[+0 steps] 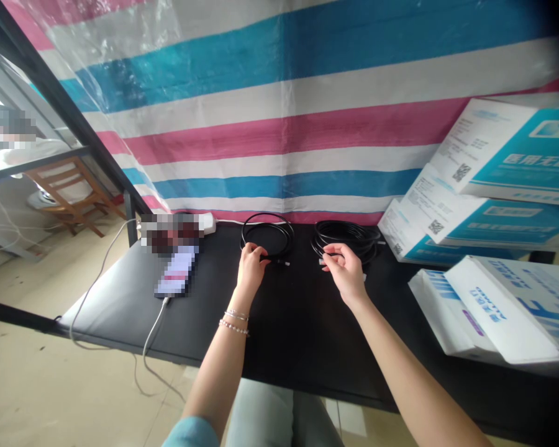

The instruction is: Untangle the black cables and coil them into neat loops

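Both hands reach over the black bench [284,329], with white-and-blue boxes [507,155] stacked along its right side. My left hand [251,266] curls its fingers around the left coil [268,233] of black cable near the back edge. My right hand [347,270] pinches a strand of the right coil [349,237], just beside it. A phone [179,273] lies further left, plugged into a white lead [154,326].

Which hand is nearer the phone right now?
Left. The left hand holds the left cable coil just right of the phone; the right hand pinches the right coil, farther right.
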`<state>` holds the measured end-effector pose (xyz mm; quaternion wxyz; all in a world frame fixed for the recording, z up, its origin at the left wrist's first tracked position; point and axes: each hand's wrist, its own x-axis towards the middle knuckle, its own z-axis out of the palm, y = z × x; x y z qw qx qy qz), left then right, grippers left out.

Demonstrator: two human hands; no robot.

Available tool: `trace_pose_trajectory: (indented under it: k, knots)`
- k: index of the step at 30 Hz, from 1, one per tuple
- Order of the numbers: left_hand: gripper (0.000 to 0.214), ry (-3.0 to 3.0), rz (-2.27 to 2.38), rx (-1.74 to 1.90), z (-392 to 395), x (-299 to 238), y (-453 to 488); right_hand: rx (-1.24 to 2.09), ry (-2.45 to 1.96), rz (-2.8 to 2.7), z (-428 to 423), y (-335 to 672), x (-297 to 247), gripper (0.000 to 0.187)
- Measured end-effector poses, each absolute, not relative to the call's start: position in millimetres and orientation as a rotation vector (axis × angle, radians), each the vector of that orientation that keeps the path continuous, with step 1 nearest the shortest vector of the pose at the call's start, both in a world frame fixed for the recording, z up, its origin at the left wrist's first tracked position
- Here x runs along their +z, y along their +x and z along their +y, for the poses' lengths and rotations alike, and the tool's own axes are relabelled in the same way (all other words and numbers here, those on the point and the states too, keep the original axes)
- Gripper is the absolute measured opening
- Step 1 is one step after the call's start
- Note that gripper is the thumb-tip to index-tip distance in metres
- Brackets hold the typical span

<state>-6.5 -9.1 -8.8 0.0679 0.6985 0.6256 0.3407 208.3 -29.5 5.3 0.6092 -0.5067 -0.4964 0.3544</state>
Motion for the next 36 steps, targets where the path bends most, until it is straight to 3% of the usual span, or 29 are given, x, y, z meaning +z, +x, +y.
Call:
trace_pose_trajectory:
  k: [8,19,36]
  knots:
    - [0.011,2.046,1.917,1.093,-10.5,-3.9,-7.5,0.363,-1.318,-1.356,-31.4,215.7,15.1,0.009]
    - [0.015,2.055,2.079,1.013,-8.5,-5.6,-10.7,-0.048,-1.375,-1.489,-23.3,227.8,6.0,0.019]
    - [0.016,2.031,1.995,0.917,-8.0,-4.4,-10.6,-0.26,-1.502,-1.54,-22.3,230.0,3.5,0.022]
